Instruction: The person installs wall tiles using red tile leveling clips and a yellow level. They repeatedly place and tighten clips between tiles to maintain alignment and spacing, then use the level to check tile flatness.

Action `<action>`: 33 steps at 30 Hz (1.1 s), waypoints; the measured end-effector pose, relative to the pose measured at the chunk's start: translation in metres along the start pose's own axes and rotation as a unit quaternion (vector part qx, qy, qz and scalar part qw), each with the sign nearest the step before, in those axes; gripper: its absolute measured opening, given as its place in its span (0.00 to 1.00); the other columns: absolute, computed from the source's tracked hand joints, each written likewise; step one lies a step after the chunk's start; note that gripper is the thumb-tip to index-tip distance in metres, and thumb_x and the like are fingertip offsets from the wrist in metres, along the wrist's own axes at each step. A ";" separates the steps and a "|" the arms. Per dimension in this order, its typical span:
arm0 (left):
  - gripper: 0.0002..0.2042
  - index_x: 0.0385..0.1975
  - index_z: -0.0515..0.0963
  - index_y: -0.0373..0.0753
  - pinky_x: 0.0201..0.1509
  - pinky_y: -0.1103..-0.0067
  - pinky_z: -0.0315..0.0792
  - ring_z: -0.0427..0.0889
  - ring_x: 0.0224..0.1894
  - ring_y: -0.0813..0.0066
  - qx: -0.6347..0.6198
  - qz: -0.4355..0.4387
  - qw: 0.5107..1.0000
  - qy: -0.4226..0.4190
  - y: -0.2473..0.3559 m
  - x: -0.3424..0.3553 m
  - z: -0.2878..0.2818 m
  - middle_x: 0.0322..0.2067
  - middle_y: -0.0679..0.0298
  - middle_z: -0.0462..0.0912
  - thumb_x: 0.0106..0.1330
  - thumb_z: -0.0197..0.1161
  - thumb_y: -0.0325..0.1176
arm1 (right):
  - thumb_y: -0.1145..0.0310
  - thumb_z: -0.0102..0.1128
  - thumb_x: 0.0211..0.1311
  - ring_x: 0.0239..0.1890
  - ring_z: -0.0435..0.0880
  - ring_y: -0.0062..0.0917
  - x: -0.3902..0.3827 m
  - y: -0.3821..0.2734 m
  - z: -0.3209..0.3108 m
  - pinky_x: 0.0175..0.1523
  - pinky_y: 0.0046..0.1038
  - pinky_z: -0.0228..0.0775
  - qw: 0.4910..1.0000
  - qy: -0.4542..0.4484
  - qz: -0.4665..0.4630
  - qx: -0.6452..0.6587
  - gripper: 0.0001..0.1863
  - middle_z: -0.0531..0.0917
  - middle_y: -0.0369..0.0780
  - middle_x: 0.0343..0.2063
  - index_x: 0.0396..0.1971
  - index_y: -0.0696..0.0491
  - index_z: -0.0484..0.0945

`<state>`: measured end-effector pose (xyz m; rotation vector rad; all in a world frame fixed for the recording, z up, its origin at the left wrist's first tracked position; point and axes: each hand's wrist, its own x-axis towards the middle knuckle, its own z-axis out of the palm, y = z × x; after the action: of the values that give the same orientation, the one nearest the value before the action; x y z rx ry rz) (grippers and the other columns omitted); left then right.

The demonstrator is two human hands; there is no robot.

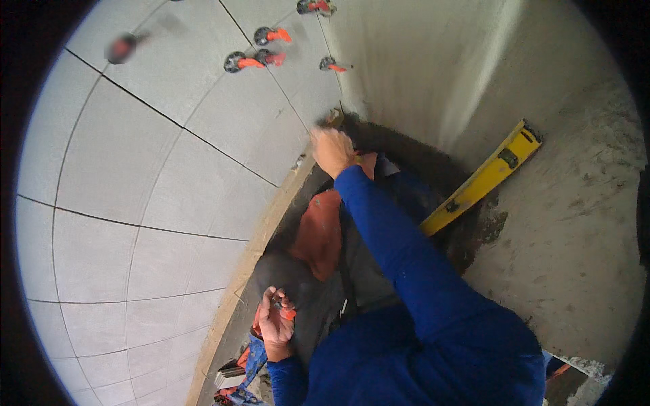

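Note:
My right hand [332, 150] reaches forward in a blue sleeve to the corner where the grey tiled surface [169, 176] meets dark wet mortar [406, 152]. Its fingers are curled at the tile's edge, and a small brownish piece [331, 118] pokes out above them, too blurred to name. My left hand [275, 326] is low and close to my body, closed around small orange and black levelling clips [288, 314]. My knees, in orange and grey trousers [318, 233], lie between the two hands.
Several red-and-black levelling clips [245, 62] stick out of the tile joints further up. A yellow spirit level [484, 179] leans at the right, against the bare plastered surface [575, 223]. A wooden strip [250, 264] runs along the tile edge. Tools and blue fabric [244, 375] lie below my left hand.

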<state>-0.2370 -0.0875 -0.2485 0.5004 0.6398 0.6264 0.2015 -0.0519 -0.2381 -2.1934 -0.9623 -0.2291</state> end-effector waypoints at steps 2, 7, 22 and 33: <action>0.15 0.52 0.77 0.37 0.42 0.77 0.76 0.79 0.40 0.71 0.001 0.013 0.999 -0.039 -0.002 -0.001 0.001 0.44 0.59 0.81 0.74 0.63 0.39 | 0.67 0.60 0.64 0.39 0.86 0.51 -0.018 0.007 -0.002 0.44 0.51 0.78 0.997 -0.056 0.051 0.018 0.06 0.87 0.50 0.33 0.34 0.52 0.83; 0.15 0.51 0.78 0.37 0.42 0.78 0.77 0.80 0.40 0.71 0.009 0.005 1.000 -0.005 -0.001 -0.002 -0.001 0.44 0.60 0.82 0.74 0.63 0.39 | 0.67 0.61 0.62 0.41 0.85 0.55 -0.011 0.007 0.001 0.47 0.51 0.78 0.981 -0.018 0.128 0.142 0.10 0.87 0.54 0.37 0.34 0.56 0.85; 0.16 0.53 0.77 0.38 0.42 0.77 0.76 0.79 0.39 0.70 0.003 0.010 1.000 -0.006 -0.001 -0.003 -0.003 0.44 0.59 0.82 0.72 0.64 0.41 | 0.64 0.67 0.59 0.28 0.85 0.33 0.033 0.001 -0.010 0.38 0.36 0.75 0.968 -0.107 0.164 0.155 0.10 0.88 0.45 0.27 0.30 0.57 0.86; 0.16 0.52 0.77 0.39 0.42 0.76 0.77 0.80 0.39 0.72 0.015 -0.001 1.000 -0.002 0.001 -0.002 -0.005 0.44 0.61 0.81 0.72 0.65 0.42 | 0.58 0.67 0.66 0.22 0.77 0.22 0.101 -0.015 -0.083 0.31 0.30 0.68 0.876 0.271 0.090 0.389 0.18 0.82 0.38 0.22 0.31 0.60 0.83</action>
<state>-0.2414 -0.0869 -0.2506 0.5284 0.6467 0.6143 0.2719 -0.0438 -0.1276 -1.3409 -0.4087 -0.2866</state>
